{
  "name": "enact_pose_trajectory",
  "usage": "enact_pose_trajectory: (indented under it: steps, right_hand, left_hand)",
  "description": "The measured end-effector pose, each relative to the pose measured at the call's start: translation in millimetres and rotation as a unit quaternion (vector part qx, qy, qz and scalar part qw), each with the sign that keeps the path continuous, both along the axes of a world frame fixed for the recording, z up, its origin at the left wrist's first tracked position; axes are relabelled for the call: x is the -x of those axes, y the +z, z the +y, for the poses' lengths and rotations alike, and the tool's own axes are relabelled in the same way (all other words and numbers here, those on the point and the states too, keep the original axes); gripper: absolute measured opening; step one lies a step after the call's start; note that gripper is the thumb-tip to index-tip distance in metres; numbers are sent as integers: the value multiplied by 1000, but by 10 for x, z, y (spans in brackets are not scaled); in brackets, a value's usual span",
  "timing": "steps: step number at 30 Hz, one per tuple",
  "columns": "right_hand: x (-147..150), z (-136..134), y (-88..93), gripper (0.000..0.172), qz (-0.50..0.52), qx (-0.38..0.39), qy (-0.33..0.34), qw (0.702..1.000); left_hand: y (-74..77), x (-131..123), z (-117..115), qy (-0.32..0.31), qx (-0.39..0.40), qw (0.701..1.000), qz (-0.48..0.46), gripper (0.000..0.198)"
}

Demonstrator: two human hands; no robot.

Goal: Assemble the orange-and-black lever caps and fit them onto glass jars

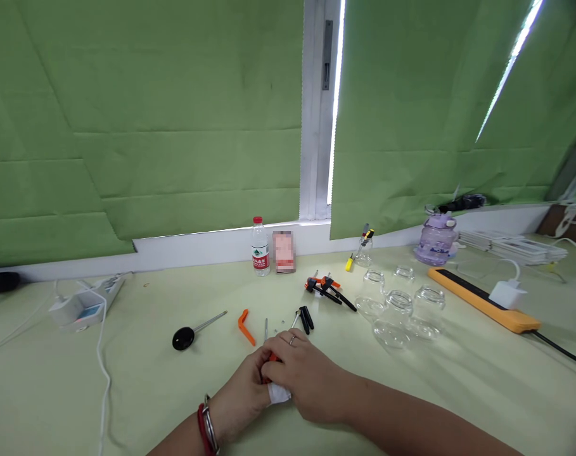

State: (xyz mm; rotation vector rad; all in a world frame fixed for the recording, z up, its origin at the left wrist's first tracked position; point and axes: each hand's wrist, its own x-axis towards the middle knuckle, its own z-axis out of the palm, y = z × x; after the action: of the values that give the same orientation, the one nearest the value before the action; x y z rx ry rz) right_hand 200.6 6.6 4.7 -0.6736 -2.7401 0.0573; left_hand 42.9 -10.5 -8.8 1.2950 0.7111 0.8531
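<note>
At the front middle of the table my left hand (249,383) and my right hand (311,377) are closed together around an orange part (274,358). Fingers hide most of that part, so its kind does not show. White material (279,394), tissue-like, pokes out below the fingers. Just beyond the hands a thin metal rod (266,328) shows; whether it joins the held part I cannot tell. Close by lie black handle-like pieces (307,320) and an orange angled piece (246,327). Further left is a metal rod with a round black end (184,338).
Orange-and-black clamp-like tools (326,288) lie right of centre. Several glass jars (398,320) stand beyond my right arm; screwdrivers (365,237) lean in one behind. A water bottle (260,247), purple jug (436,239), orange power strip (482,301) and white power strip (104,294) surround them.
</note>
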Motion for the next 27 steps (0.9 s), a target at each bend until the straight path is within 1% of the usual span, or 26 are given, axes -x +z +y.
enact_pose_trajectory:
  steps: [3,5,8,10,13,14,15,16,17,18,20,22,25,27]
  right_hand:
    - [22,0,-42,31,-14,-32,5,999]
    - [34,8,-73,27,-14,-44,1,999]
    - [35,16,-85,18,-5,-49,-2,999]
    - [14,18,-55,14,10,-53,16,998]
    - [-65,58,15,25,69,-60,70,993]
    - [-105,94,29,26,105,-60,73,990]
    - [-150,146,31,24,149,-58,56,986]
    - [-199,214,19,21,196,-52,16,979]
    - [-250,298,-9,18,243,-45,-42,968]
    - [-303,393,-51,20,277,-29,-110,954]
    - [-401,599,-168,20,285,30,-250,925]
    - [-477,784,-301,18,245,118,-361,892]
    - [-530,948,-462,14,213,156,-386,884]
    - [-527,982,-516,16,198,163,-389,885]
  left_hand:
    - [-40,5,8,27,-5,1000,12,40]
    - [-48,4,14,32,-1,999,22,36]
    - [-29,0,18,29,8,999,35,39]
    - [-14,4,18,34,-2,999,27,38]
    - [-14,26,19,54,-6,998,19,27]
    - [-23,35,22,66,5,997,27,23]
    - [-34,45,27,79,19,996,39,21]
    - [-48,54,34,94,32,994,52,19]
    - [-62,61,42,108,43,991,64,18]
    - [-76,68,51,120,49,989,72,18]
    - [-100,77,68,138,52,986,73,18]
    - [-117,86,79,147,55,985,66,18]
    - [-136,101,83,148,54,986,58,17]
    - [-146,109,84,147,53,986,58,17]
